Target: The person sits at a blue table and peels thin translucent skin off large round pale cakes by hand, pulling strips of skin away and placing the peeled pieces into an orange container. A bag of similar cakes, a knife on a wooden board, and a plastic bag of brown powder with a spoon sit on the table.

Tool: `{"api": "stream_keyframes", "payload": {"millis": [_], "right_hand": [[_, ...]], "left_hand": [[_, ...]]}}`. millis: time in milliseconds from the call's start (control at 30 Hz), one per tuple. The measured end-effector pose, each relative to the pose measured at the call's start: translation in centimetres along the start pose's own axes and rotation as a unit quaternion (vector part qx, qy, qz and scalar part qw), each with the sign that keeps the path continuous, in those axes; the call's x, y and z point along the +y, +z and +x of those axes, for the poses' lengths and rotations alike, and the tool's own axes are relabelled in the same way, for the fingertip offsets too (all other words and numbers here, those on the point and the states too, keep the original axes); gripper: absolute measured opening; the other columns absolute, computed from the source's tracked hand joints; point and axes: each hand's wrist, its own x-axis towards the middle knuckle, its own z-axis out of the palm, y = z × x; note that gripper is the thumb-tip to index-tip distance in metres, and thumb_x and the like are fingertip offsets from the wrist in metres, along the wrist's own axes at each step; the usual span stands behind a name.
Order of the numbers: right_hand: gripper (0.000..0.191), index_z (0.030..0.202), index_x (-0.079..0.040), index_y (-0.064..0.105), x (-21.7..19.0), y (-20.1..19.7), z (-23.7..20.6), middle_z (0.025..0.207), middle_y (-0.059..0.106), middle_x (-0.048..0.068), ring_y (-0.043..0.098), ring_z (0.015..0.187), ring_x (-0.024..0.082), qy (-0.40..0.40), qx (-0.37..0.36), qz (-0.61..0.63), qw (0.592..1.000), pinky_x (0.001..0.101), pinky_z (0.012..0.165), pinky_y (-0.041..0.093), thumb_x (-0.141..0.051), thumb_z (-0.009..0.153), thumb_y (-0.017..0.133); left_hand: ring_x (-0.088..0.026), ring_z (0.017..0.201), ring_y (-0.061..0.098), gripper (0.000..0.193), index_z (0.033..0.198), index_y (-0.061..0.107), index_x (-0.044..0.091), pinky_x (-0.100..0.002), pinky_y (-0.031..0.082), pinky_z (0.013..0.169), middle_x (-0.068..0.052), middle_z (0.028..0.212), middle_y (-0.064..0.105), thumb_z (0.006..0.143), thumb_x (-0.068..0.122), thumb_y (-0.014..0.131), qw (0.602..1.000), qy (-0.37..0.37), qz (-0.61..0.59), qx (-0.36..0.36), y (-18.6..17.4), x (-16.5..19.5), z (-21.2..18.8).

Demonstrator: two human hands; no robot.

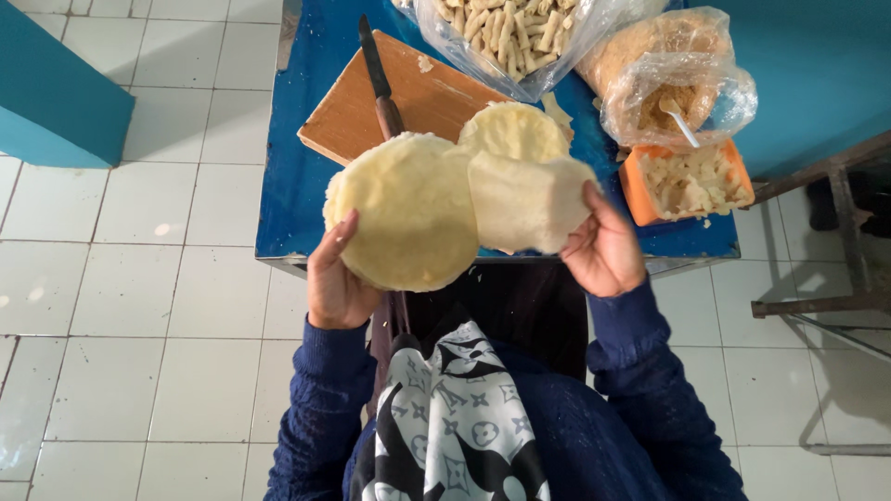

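**Hands and dough rounds at the near edge of the blue table**

Left hand [334,283]: grasping a round pale dough sheet [408,209], thumb on its face, held over the near edge of the blue table [297,186].
Right hand [603,250]: grasping a folded dough sheet [527,199], touching the round one's right side.
Third dough round [512,130]: behind both, on the table.
Wooden cutting board [418,97]: towards the far-left corner; knife [380,83] lying across it.
Orange tub [687,181]: near-right corner, holding pale pieces.
Clear bags [520,37]: far edge, filled with stick-shaped pieces.
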Motion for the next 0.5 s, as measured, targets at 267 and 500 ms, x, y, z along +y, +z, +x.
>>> {"api": "stream_keyframes", "payload": {"millis": [267,500], "right_hand": [[0.028,0.135,0.000,0.063,-6.8,3.0,0.7,0.127,0.072,0.010,0.070,0.117,0.022,-0.226,0.037,-0.269,0.935,0.0385,0.106,0.055,-0.016,0.114,0.055],[0.048,0.133,-0.004,0.068,-0.4,4.2,5.7,0.129,0.071,0.014,0.070,0.114,0.029,-0.301,-0.056,-0.824,0.477,0.0371,0.098,0.054,0.009,0.087,0.061]], "left_hand": [[-0.031,0.137,0.055,0.058,0.158,0.036,0.003,-0.051,0.047,0.114,-0.016,0.152,0.053,0.106,0.021,0.054,0.997,0.061,-0.049,-0.010,-2.7,1.4,-1.1],[-0.031,0.139,0.055,0.053,0.156,0.038,0.002,-0.051,0.046,0.116,-0.015,0.154,0.053,0.108,0.019,0.053,0.991,0.119,-0.061,0.004,-3.8,2.4,-1.7]]}}
